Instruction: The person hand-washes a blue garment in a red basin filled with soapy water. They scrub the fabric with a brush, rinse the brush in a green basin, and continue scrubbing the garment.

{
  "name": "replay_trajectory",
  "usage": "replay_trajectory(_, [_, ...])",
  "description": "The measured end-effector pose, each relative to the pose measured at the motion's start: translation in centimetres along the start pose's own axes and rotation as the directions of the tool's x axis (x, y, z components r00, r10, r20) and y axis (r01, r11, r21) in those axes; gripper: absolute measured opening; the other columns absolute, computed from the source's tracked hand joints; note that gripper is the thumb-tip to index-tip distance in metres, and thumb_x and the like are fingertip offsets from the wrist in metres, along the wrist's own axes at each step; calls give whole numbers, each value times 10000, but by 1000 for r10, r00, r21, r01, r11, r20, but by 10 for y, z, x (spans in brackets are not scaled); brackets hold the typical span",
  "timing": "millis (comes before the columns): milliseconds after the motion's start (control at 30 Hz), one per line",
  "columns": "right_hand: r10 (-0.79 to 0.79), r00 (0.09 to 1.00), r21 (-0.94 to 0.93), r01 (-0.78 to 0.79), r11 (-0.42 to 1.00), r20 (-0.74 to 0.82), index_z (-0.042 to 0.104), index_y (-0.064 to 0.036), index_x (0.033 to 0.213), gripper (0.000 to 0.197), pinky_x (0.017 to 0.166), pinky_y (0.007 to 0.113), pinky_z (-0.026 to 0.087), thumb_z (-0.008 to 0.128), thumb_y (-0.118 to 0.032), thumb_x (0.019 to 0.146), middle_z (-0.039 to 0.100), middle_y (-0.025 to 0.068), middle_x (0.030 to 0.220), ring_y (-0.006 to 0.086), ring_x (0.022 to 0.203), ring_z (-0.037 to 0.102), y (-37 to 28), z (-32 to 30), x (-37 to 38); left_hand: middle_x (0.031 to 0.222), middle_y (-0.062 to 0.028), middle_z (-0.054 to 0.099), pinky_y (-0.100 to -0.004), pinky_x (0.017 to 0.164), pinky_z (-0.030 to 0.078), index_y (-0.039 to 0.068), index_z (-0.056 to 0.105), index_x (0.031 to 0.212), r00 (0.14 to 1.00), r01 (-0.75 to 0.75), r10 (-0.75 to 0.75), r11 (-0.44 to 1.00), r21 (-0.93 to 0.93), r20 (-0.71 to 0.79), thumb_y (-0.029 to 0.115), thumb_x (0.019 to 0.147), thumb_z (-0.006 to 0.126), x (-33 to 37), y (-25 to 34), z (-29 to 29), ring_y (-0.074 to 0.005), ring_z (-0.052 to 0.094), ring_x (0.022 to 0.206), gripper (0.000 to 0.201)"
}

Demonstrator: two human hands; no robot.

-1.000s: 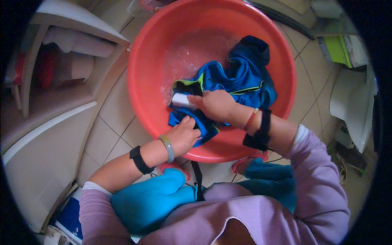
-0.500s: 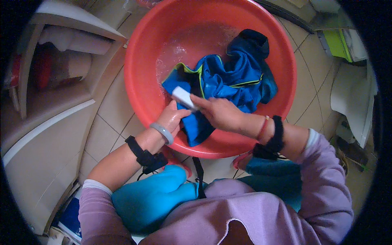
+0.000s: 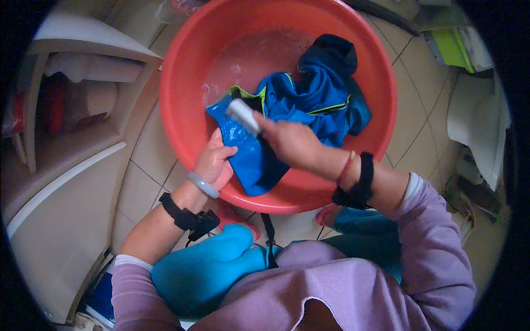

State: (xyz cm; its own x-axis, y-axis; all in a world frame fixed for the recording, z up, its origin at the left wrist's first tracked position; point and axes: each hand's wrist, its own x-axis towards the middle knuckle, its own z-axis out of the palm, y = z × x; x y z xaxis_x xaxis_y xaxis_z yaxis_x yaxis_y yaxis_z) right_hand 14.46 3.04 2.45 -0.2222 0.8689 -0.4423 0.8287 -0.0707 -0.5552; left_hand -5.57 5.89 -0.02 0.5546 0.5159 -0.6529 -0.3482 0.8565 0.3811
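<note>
— Inside the red basin [image 3: 179, 110], the blue zipped garment [image 3: 298, 102], gripped by a partly hidden left hand [image 3: 212, 163]!
— Right hand [image 3: 297, 144] clutches a white brush [image 3: 243, 116], blurred! And the left's slid further left since before!

The jacket [image 3: 326, 91] lies in the basin [image 3: 179, 113], running from between the hands to beyond the right hand [image 3: 292, 140]. The left hand [image 3: 212, 160] is at its near left edge. Over the cloth, left of the right hand's knuckles, is the scrubbing brush [image 3: 243, 117]. Water [image 3: 254, 58] lies beyond both hands; a cabinet [image 3: 66, 220] stands well left of the left hand.
</note>
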Motion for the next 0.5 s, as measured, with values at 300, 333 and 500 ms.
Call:
replay_trajectory(300, [62, 959, 513, 92, 853, -276, 478, -46, 1237, 390, 831, 459, 469, 528, -224, 894, 600, 252, 1033, 426, 969, 575, 15, -2, 23, 1261, -130, 510, -464, 1030, 391, 60, 350, 1334, 998, 12, -11, 1000, -9, 63, -96, 750, 408, -1, 33, 11, -290, 514, 1168, 607])
replay_trajectory(333, [54, 947, 476, 110, 873, -317, 485, -47, 1224, 381, 827, 465, 468, 530, -227, 892, 603, 248, 1023, 426, 968, 575, 16, -8, 28, 1246, -135, 520, -466, 1025, 395, 53, 363, 1322, 996, 28, -25, 999, -33, 83, -91, 745, 410, -1, 34, 8, -294, 520, 1157, 597])
replay_trajectory(500, [178, 914, -72, -218, 973, -364, 534, -116, 1160, 317, 753, 478, 503, 532, -128, 844, 598, 223, 987, 411, 886, 611, 66, -30, 85, 1203, -156, 561, -478, 1011, 406, -23, 438, 1258, 990, 129, -130, 991, 31, 47, -60, 716, 421, -3, 27, 1, -314, 540, 1124, 544])
